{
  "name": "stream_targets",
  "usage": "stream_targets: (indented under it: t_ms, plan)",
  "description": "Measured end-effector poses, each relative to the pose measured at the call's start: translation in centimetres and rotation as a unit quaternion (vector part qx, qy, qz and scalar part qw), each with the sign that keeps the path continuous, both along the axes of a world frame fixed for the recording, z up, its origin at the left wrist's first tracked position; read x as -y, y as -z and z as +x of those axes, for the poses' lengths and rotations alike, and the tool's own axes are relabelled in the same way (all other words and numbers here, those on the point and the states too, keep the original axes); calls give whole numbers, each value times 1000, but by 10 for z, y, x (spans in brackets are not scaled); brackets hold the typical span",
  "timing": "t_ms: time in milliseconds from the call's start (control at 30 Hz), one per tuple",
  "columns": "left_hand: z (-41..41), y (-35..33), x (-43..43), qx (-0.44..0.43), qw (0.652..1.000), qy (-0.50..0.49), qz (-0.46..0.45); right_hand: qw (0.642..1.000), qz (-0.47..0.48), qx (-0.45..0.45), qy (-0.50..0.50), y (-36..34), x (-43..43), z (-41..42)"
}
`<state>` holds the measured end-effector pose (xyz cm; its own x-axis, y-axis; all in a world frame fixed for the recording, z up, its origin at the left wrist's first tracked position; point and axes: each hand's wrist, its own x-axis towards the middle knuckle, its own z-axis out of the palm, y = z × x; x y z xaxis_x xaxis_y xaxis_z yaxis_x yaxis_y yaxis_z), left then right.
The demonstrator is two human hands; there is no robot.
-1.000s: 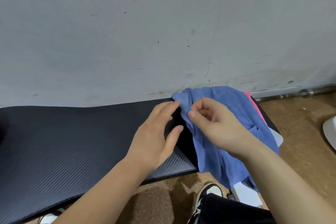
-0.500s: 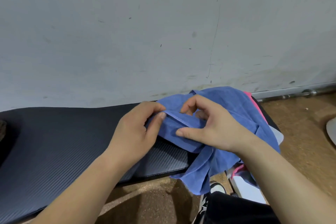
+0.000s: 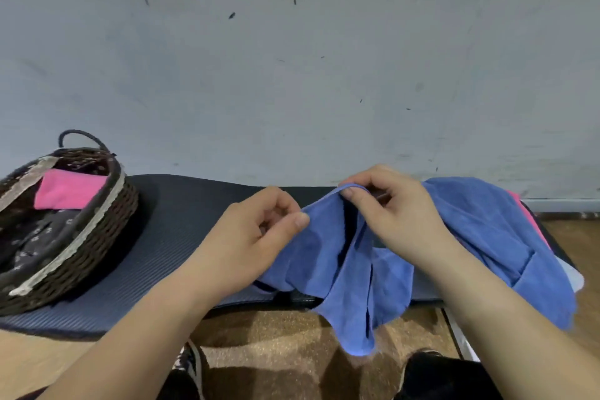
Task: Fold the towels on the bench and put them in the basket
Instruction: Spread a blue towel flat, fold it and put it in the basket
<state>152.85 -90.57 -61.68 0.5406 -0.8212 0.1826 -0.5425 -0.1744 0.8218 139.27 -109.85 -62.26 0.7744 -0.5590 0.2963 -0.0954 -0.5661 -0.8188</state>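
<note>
A blue towel [image 3: 480, 230] lies crumpled on the right end of the black bench [image 3: 181, 237], part of it hanging over the front edge. My left hand [image 3: 256, 237] pinches one stretch of its upper edge between thumb and fingers. My right hand [image 3: 393, 208] pinches the same edge a little further right and higher. A brown woven basket [image 3: 107, 227] stands on the bench's left end with a folded pink towel [image 3: 68, 188] inside. Under the blue towel, a pink towel's edge [image 3: 529, 221] and a white one [image 3: 573, 276] peek out.
A grey wall runs close behind the bench. The floor in front is brown, with my shoes [image 3: 188, 364] and dark trouser legs at the bottom. The basket has a dark handle loop [image 3: 81, 136] and a patterned lining.
Both hands took hold of the blue towel's edge and lifted it leftwards off the pile. The view swung left, bringing the basket into sight.
</note>
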Motion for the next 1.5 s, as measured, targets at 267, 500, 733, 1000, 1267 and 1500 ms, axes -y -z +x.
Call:
stream_targets:
  t_ms: [267, 500, 733, 1000, 1267, 1500]
  plan:
    - [55, 6, -59, 187, 978, -58, 79, 997, 53, -10, -47, -14, -12, 2]
    - [60, -2, -82, 100, 978, -180, 36, 988, -151, -3, 19, -29, -18, -30]
    - [56, -12, -90, -99, 980, -166, -45, 995, -101, -8, 18, -36, -28, -52]
    - [94, 22, -77, 67, 974, -191, 101, 984, -143, -95, 42, 8, 7, -17]
    - [139, 76, -31, 124, 936, -228, 237, 967, -142, -207, 47, 80, 48, 58]
    - [150, 96, -5, 106, 929, -303, 181, 953, -109, -261, 110, 118, 61, 84]
